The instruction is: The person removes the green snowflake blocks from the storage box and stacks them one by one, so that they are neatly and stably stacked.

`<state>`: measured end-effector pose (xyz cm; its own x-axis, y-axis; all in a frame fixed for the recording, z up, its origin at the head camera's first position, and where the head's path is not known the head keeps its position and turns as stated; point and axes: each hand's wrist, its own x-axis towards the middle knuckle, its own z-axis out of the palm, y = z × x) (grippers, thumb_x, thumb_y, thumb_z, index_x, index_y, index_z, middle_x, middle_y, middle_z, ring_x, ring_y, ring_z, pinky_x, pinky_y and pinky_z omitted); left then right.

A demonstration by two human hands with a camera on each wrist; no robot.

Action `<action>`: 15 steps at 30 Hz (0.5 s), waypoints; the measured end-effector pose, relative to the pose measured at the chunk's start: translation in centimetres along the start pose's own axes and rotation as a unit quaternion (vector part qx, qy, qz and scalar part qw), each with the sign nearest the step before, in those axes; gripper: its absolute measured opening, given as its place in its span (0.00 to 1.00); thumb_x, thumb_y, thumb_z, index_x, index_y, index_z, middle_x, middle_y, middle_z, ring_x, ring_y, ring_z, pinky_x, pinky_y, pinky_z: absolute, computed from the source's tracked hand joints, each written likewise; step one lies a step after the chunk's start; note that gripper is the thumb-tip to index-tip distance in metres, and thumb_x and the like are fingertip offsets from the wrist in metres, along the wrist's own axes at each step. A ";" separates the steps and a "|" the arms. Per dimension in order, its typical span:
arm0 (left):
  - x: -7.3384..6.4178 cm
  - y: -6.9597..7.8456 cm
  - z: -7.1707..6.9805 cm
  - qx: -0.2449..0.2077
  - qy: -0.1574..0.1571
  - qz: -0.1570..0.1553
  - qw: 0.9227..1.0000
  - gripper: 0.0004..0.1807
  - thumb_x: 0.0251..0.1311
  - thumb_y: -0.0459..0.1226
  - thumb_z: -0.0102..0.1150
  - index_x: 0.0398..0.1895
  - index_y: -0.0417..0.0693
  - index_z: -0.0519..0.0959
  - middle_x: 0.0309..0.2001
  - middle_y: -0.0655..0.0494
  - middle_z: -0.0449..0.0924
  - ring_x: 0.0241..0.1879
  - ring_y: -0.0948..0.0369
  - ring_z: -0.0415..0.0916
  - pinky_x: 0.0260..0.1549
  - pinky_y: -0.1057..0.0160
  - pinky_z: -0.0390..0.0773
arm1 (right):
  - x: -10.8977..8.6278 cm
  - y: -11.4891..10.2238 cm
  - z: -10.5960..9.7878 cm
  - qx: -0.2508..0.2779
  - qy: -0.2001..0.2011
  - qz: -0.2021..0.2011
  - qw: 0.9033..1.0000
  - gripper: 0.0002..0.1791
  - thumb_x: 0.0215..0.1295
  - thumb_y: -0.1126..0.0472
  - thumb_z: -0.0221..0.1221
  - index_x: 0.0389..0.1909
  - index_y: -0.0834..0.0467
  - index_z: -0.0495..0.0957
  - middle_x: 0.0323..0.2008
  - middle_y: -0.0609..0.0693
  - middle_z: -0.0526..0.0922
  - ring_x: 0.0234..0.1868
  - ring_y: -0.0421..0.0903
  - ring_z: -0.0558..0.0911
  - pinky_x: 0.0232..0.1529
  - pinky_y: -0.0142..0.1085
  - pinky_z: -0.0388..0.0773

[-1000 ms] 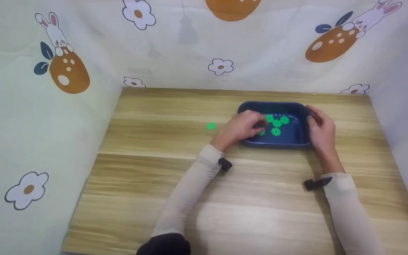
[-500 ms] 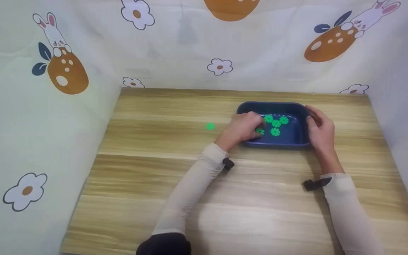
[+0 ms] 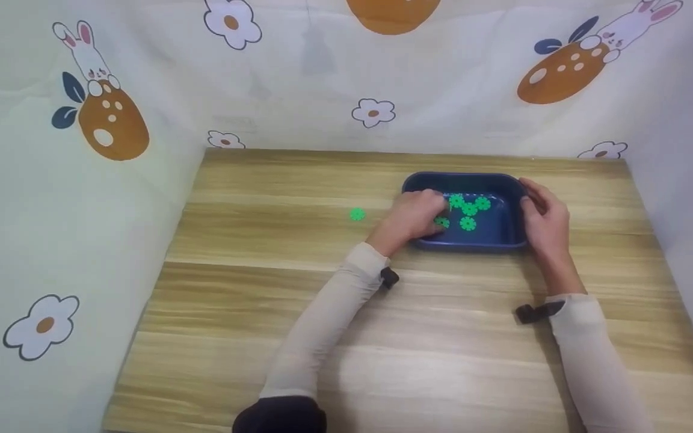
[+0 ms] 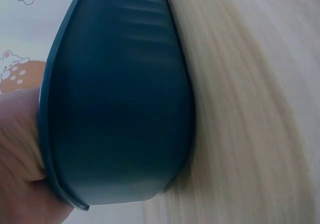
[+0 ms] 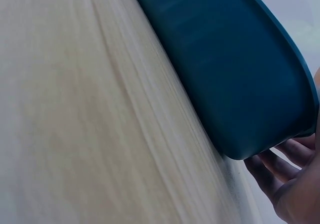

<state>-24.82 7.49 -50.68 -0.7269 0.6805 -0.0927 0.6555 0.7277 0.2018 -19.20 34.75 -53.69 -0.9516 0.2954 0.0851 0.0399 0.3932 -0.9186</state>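
In the head view, a dark blue plastic bin (image 3: 473,245) lies on the wooden table with several green snowflake-shaped plastic discs (image 3: 468,224) inside. My left hand (image 3: 412,215) reaches over the bin's left end, its curled fingers pointing down inside. Right at its thumb is a partly covered green disc (image 3: 442,223); I cannot tell whether the fingers pinch it. At the opposite end, my right hand (image 3: 548,222) grips the bin with the thumb at the rim. The right wrist view shows its fingers (image 5: 272,169) against the bin's outer wall (image 5: 240,83). The left wrist view mostly shows the bin's outside (image 4: 115,98).
One loose green disc (image 3: 357,214) lies on the wooden table (image 3: 250,300), left of the bin. A pale printed cloth (image 3: 298,108) rises along the table's back and sides. Dark wrist cameras (image 3: 389,277) sit on both cuffs.
My left hand has shifted slightly and its fingers have come down further into the bin, with the disc at the thumb moving a little. The right hand stays at the bin's right end.
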 end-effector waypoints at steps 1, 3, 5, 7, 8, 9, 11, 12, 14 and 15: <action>0.0 0.0 0.0 0.000 0.001 0.001 1.000 0.17 0.67 0.52 0.74 0.51 0.55 0.90 0.50 0.58 0.90 0.47 0.59 0.84 0.48 0.56 0.87 | 0.0 0.0 0.0 0.000 -0.001 0.001 1.000 0.24 0.83 0.61 0.51 0.75 0.54 0.77 0.73 0.56 0.80 0.74 0.46 0.78 0.78 0.39 0.73; 0.1 0.0 0.1 -0.001 0.003 0.002 1.000 0.17 0.67 0.52 0.74 0.50 0.55 0.90 0.49 0.58 0.89 0.46 0.59 0.84 0.48 0.55 0.87 | 0.0 0.0 0.0 0.000 -0.001 0.002 1.000 0.24 0.83 0.60 0.51 0.75 0.54 0.77 0.73 0.56 0.80 0.73 0.46 0.78 0.78 0.39 0.73; 0.2 -0.1 0.1 -0.001 0.007 0.003 1.000 0.16 0.67 0.53 0.74 0.50 0.55 0.90 0.49 0.58 0.90 0.48 0.59 0.85 0.48 0.55 0.88 | 0.1 0.1 0.0 0.002 0.000 0.001 1.000 0.24 0.83 0.61 0.51 0.75 0.54 0.77 0.73 0.56 0.80 0.73 0.45 0.79 0.78 0.38 0.73; 0.2 -0.1 0.1 -0.001 0.010 0.006 1.000 0.16 0.67 0.52 0.74 0.51 0.56 0.91 0.51 0.58 0.90 0.50 0.58 0.86 0.50 0.55 0.88 | 0.1 0.2 0.0 0.006 0.003 -0.003 1.000 0.24 0.83 0.61 0.51 0.74 0.54 0.78 0.72 0.57 0.81 0.72 0.45 0.79 0.77 0.37 0.73; 0.2 -0.1 0.1 -0.001 0.009 0.007 1.000 0.16 0.67 0.52 0.74 0.51 0.56 0.91 0.52 0.58 0.90 0.52 0.58 0.87 0.51 0.54 0.88 | 0.1 0.2 0.1 0.007 0.004 -0.006 1.000 0.23 0.83 0.62 0.52 0.74 0.55 0.78 0.72 0.57 0.82 0.72 0.45 0.80 0.77 0.37 0.73; 0.2 -0.1 0.1 -0.002 0.008 0.008 1.000 0.16 0.67 0.52 0.74 0.52 0.56 0.91 0.53 0.58 0.90 0.53 0.58 0.87 0.52 0.54 0.88 | 0.1 0.2 0.1 0.008 0.004 -0.008 1.000 0.23 0.82 0.62 0.52 0.74 0.55 0.78 0.71 0.57 0.82 0.71 0.45 0.80 0.76 0.37 0.74; 0.3 -0.1 0.0 -0.002 0.004 0.010 1.000 0.16 0.67 0.51 0.74 0.52 0.55 0.90 0.54 0.57 0.90 0.54 0.57 0.87 0.52 0.54 0.88 | 0.2 0.3 0.2 0.008 0.005 -0.011 1.000 0.23 0.82 0.62 0.52 0.73 0.55 0.78 0.71 0.57 0.82 0.71 0.45 0.81 0.76 0.37 0.74; 0.3 -0.1 0.0 -0.002 0.001 0.011 1.000 0.16 0.67 0.51 0.74 0.52 0.55 0.90 0.54 0.57 0.90 0.54 0.57 0.87 0.52 0.54 0.88 | 0.2 0.3 0.2 0.007 0.005 -0.011 1.000 0.23 0.82 0.62 0.52 0.73 0.55 0.78 0.71 0.57 0.82 0.71 0.45 0.80 0.76 0.37 0.74; 0.4 -0.2 -0.1 -0.002 -0.007 0.012 1.000 0.17 0.67 0.51 0.74 0.52 0.53 0.89 0.54 0.56 0.89 0.53 0.56 0.86 0.52 0.54 0.88 | 0.2 0.3 0.2 0.005 0.005 -0.010 1.000 0.23 0.83 0.61 0.52 0.74 0.55 0.78 0.71 0.57 0.82 0.71 0.45 0.80 0.76 0.37 0.74; 0.4 -0.2 -0.1 0.000 -0.011 0.013 1.000 0.17 0.67 0.51 0.74 0.52 0.53 0.88 0.54 0.55 0.88 0.53 0.56 0.86 0.52 0.55 0.88 | 0.2 0.4 0.2 0.005 0.004 -0.010 1.000 0.23 0.83 0.61 0.52 0.74 0.55 0.78 0.71 0.57 0.82 0.71 0.45 0.80 0.76 0.37 0.74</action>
<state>-25.23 7.64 -50.68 -0.7055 0.7003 -0.1083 0.6736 0.7102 0.2044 -19.44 34.78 -54.09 -0.9499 0.2942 0.1056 0.0185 0.3902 -0.9205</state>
